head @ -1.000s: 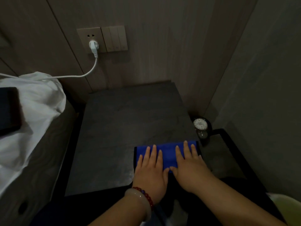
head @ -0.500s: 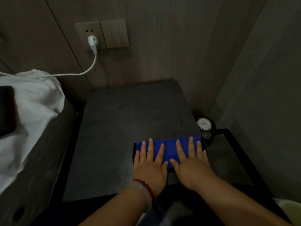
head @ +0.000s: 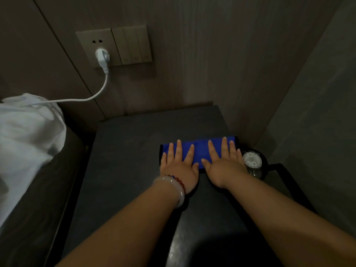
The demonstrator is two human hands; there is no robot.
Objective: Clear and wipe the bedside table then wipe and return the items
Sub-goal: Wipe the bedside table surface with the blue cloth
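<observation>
We take this for the wiping step. The folded blue cloth [head: 200, 150] lies on the bedside table [head: 125, 162], toward 2 o'clock of its dark top and near the right edge. The left hand [head: 179, 167] and the right hand [head: 224, 166] press it side by side, fingers straight and spread, gripping nothing. A round-lidded jar [head: 252, 160] stands off the edge at 3 o'clock, just beside the right hand. Next, we judge, the cloth should sweep toward 9 o'clock under even pressure, keeping off the jar.
</observation>
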